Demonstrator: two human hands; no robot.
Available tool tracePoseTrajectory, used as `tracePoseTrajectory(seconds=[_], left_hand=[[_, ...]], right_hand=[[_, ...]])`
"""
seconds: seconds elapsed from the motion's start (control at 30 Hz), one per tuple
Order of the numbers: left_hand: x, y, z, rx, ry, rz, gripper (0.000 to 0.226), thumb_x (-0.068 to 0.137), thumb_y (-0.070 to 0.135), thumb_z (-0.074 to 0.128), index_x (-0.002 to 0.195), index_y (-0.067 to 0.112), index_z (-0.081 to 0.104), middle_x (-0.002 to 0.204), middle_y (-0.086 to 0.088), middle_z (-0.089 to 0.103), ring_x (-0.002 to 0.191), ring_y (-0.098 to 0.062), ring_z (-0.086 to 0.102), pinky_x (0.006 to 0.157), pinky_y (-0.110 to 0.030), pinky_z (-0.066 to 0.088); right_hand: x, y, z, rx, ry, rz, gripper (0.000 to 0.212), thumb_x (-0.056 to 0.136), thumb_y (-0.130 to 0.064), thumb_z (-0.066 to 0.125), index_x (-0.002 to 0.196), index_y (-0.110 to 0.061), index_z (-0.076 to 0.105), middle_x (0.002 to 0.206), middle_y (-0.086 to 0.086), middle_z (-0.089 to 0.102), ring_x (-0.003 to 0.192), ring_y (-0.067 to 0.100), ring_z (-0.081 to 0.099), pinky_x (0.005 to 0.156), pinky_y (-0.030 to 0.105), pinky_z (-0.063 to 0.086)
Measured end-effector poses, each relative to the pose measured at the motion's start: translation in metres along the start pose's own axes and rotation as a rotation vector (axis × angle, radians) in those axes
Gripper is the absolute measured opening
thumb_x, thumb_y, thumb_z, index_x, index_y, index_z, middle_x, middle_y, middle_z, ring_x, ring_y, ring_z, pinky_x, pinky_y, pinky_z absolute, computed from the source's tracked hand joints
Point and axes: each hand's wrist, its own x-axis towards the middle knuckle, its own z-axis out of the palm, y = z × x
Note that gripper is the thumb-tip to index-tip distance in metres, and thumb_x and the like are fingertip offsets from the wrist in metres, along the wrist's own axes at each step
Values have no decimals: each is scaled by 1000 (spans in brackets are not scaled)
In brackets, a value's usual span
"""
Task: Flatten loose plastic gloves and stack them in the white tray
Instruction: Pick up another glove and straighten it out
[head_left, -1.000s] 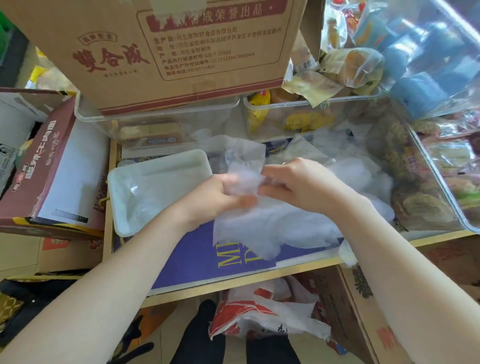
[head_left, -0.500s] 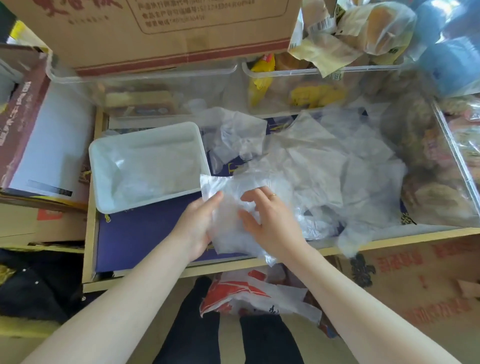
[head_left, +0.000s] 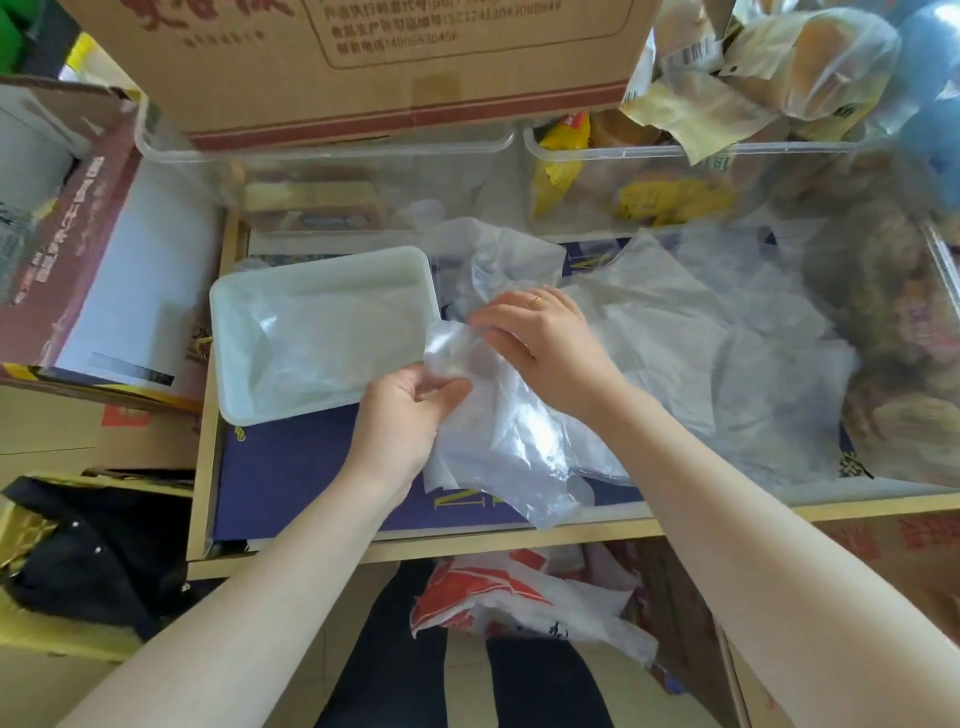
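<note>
Your left hand (head_left: 400, 415) pinches the near-left part of a clear glove (head_left: 498, 436), thumb and fingers curled into the film. Your right hand (head_left: 540, 343) pinches its far edge, fingers bent down over it. The glove hangs between both hands, just right of the tray (head_left: 228, 332), its near end draping onto the tabletop (head_left: 291, 483). More gloves (head_left: 691, 343) lie heaped to the right.

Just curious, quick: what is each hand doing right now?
Left hand: pinches the glove.
Right hand: pinches the same glove's top edge.
</note>
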Motion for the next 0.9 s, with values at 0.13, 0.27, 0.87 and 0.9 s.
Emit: tracePoseTrajectory(seconds=[0.13,0.27,0.87,0.9], left_hand=[[2,3,-6,33,29,-6,7,76,9,74,76,15,71,78,-6,73,73,-21,67,75,-45,55],[3,7,-8,64,32,39,14,68,19,78,78,13,70,80,-12,73,71,-19,63,74,-50,54],[6,33,-13,-93,-180,-79,28,96,23,47,80,14,68,69,2,69,65,-12,63,65,-26,51],[6,33,-14,-81,-182,-75,28,97,23,47,81,13,68,71,2,69,66,-13,63,65,-26,51]], right_hand=[[2,0,-7,204,88,-2,12,83,-19,63,82,-8,68,76,1,66,69,14,60,70,35,50],[7,-6,-9,293,19,-16,16,78,-19,69,86,-6,64,81,-7,58,74,4,50,70,18,41],[-2,8,-18,213,87,175,21,91,-12,57,105,-3,70,94,11,74,85,13,67,69,9,41],[-5,9,-18,195,138,156,23,91,-13,56,107,-3,69,101,10,72,95,17,66,76,10,42]])
